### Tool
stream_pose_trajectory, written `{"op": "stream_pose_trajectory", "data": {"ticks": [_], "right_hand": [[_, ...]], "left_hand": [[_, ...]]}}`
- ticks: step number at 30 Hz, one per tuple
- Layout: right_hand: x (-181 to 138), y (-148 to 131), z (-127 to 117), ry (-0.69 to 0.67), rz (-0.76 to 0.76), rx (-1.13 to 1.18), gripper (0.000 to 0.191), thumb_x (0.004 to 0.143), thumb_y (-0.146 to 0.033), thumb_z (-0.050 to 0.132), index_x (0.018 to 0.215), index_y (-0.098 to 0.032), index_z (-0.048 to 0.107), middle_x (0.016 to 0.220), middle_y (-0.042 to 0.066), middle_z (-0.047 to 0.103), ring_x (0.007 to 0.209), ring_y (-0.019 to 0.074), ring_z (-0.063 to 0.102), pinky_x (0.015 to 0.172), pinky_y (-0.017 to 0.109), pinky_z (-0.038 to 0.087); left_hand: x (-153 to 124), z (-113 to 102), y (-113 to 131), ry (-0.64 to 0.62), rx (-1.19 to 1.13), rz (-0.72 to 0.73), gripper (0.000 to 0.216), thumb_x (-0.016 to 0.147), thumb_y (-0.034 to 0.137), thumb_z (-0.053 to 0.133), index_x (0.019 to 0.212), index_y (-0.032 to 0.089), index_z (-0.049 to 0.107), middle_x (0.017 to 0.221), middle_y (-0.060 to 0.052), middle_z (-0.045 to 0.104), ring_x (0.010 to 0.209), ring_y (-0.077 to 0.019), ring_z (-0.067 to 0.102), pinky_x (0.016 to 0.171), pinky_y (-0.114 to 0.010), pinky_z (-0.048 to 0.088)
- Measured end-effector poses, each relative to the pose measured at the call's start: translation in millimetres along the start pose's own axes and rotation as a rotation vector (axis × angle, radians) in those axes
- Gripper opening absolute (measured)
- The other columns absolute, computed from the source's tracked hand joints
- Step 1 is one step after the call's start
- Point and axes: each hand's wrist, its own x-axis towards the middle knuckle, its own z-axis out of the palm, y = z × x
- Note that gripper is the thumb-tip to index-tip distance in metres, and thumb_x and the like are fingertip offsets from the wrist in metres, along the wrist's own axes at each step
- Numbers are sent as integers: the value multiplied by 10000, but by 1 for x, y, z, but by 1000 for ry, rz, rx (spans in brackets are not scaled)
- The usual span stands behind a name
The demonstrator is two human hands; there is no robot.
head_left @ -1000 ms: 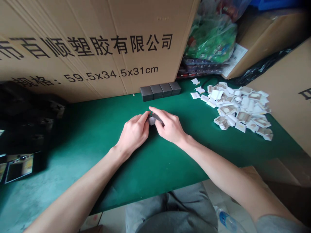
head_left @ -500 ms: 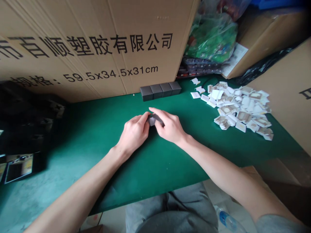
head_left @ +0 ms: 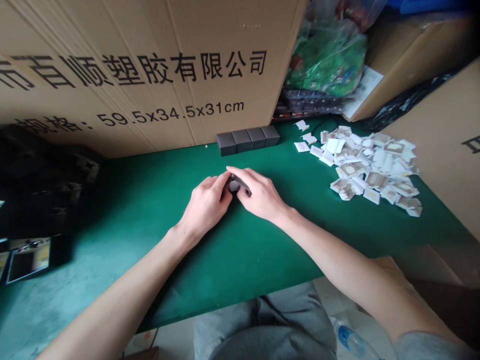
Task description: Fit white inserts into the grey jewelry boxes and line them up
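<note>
My left hand [head_left: 205,206] and my right hand [head_left: 260,195] meet at the middle of the green table [head_left: 150,225]. Both are closed round one small dark grey box [head_left: 234,185], with a pale piece showing between the fingers. The box is mostly hidden by my fingers. Behind my hands, a row of several matching dark grey boxes [head_left: 247,139] stands against the big cardboard carton [head_left: 150,75]. A heap of small white and tan paper inserts [head_left: 369,167] lies to the right of my right hand.
Cardboard cartons [head_left: 446,145] wall the table on the right too. Green packets in a plastic bag [head_left: 326,60] sit at the back right. Dark trays and bags [head_left: 33,210] crowd the left end. A plastic bottle [head_left: 350,340] lies by my knee.
My fingers have closed in tighter on the small box, so less of the pale piece shows. Hands stay in the same spot.
</note>
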Motion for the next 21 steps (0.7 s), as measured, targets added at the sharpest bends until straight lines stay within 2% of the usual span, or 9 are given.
{"op": "stream_pose_trajectory", "data": {"ticks": [4, 8, 16, 21], "right_hand": [[-1, 1, 1, -10, -2, 3, 561, 904, -33, 470, 1428, -225, 529, 1303, 65, 677, 1173, 205, 660, 1027, 378, 586], [-1, 2, 2, -10, -10, 4, 540, 916, -41, 470, 1427, -202, 542, 1299, 73, 681, 1173, 210, 666, 1035, 371, 582], [-1, 1, 1, -19, -1, 11, 598, 919, -24, 449, 1464, -258, 525, 1319, 50, 685, 1185, 201, 671, 1047, 363, 579], [-1, 3, 2, -18, -15, 26, 584, 925, -33, 448, 1469, -233, 517, 1305, 66, 681, 1175, 205, 667, 1039, 369, 583]], "left_hand": [[1, 1, 0, 3, -12, 4, 355, 902, 103, 518, 1238, 148, 622, 1026, -108, 737, 874, -232, 676, 786, -345, 557], [2, 1, 1, -9, 0, -11, 333, 899, 89, 506, 1205, 153, 620, 1021, -102, 734, 880, -239, 671, 781, -348, 550], [1, 0, 1, -7, 28, 2, 320, 894, 86, 530, 1195, 142, 622, 1013, -110, 735, 866, -245, 670, 763, -349, 542], [1, 1, 1, -12, 27, 14, 322, 888, 82, 539, 1197, 141, 609, 1047, -118, 732, 877, -243, 667, 768, -350, 538]]}}
